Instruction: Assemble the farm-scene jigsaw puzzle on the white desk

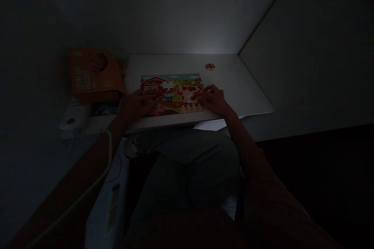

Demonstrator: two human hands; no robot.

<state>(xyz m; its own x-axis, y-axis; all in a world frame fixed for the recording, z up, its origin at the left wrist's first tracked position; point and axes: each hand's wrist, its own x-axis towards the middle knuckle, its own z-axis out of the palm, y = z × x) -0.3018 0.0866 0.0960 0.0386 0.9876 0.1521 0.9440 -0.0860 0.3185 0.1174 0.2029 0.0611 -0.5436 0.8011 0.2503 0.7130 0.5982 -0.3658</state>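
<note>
A farm-scene jigsaw puzzle [175, 107] lies flat on a white shelf-like tabletop, showing a red barn, a cow, a pig and a white fence. White gaps show in its upper middle and right of centre. My left hand [136, 105] rests at the puzzle's left edge, fingers stretched over the picture and apart. On the right side, my right hand [214, 101] has its fingers extended onto the puzzle near the cow, touching its surface. No piece is visible in either hand; the dim light hides fine detail. Several loose puzzle pieces [210, 66] sit in a small pile behind.
An orange puzzle box [96, 76] stands at the left end of the tabletop [239, 89]. By it are a dark picture sheet [105, 109] and a white object [74, 114]. A pale cable [84, 192] runs along my left forearm. Walls border the back and right.
</note>
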